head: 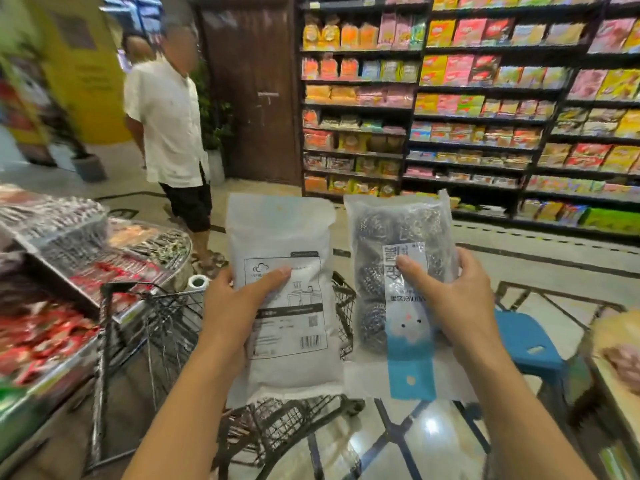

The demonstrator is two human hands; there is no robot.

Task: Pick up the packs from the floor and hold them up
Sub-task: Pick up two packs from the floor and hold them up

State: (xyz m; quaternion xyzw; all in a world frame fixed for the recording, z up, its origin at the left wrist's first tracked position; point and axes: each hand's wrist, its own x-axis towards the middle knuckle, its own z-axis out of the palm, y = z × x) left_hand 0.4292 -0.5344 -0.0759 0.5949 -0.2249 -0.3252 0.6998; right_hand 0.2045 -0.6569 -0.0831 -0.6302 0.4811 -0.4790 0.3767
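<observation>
Open floor (519, 268) runs across the centre right of the frame, between the raised packs and the stocked shelves (485, 109) filling the upper right. Directly below the hands (235, 306), a wire trolley (166, 327) occupies the lower centre left. A display surface (52, 271) heaped with goods blocks the left edge. A bystander (169, 133) stands in the aisle at upper left. A blue stool (526, 341) and a second surface (616, 368) close off the lower right.
</observation>
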